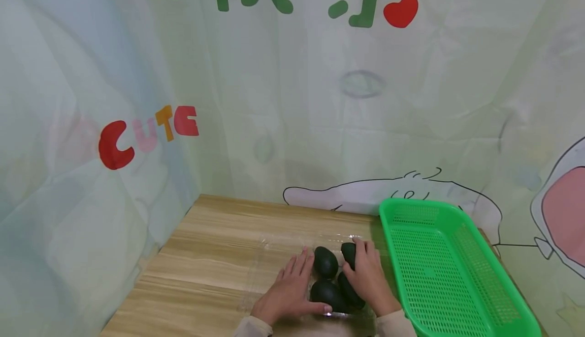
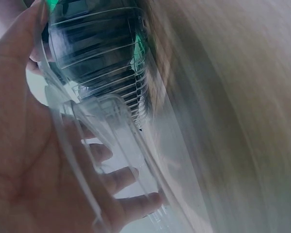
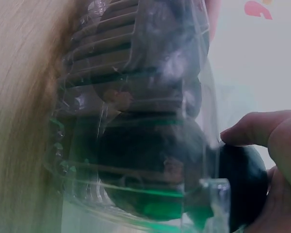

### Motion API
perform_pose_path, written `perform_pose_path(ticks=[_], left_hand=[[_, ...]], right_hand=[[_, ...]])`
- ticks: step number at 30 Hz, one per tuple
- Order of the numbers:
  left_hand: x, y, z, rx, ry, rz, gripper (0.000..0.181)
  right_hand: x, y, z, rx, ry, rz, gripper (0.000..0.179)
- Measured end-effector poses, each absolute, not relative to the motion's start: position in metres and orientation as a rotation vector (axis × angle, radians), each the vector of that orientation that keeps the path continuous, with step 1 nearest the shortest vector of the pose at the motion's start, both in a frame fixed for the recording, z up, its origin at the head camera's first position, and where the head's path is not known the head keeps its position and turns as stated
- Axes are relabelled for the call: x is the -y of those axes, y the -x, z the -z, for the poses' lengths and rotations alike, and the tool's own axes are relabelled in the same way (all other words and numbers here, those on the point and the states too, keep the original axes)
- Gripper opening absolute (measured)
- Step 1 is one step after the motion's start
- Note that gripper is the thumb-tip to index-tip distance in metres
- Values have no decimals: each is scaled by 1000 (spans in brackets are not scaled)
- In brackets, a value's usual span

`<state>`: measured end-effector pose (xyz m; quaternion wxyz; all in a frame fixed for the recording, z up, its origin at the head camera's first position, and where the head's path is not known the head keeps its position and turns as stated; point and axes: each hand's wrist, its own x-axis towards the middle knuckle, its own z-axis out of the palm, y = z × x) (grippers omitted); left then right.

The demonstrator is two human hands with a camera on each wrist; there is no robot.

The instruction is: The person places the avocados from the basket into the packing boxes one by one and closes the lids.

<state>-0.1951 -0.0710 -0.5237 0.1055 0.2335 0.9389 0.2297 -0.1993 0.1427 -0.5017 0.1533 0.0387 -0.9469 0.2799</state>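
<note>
A clear plastic clamshell box (image 1: 261, 268) lies unfolded on the table, its lid to the left. Three dark green avocados sit in its right half: one at the back (image 1: 325, 263), one at the front left (image 1: 327, 295) and one at the front right (image 1: 350, 292). My right hand (image 1: 369, 273) grips another avocado (image 3: 242, 182) at the back right corner, level with the box rim in the right wrist view. My left hand (image 1: 290, 289) lies along the left side of the avocados with straight fingers, its thumb at the front edge; the left wrist view shows its palm against the plastic (image 2: 109, 109).
A green perforated plastic basket (image 1: 434, 271) stands right of the box, close to my right forearm. The wooden table (image 1: 192, 276) ends at a printed cloth (image 1: 274, 139) behind and on the left.
</note>
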Motion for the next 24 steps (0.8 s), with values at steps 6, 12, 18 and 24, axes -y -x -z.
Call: perform_pose_path(ticks=[6, 12, 18, 24], left_hand=[[71, 194, 523, -2768, -693, -676, 128], [71, 194, 523, -2757, -697, -689, 128], [71, 195, 523, -2776, -713, -676, 126], [71, 195, 524, -2779, -708, -668, 127]], right_hand=[[-142, 202, 508, 2700, -179, -720, 61], [-144, 203, 518, 2725, -244, -582, 60], [-144, 201, 518, 2914, -215, -619, 67], [-143, 198, 516, 2986, -175, -703, 71]])
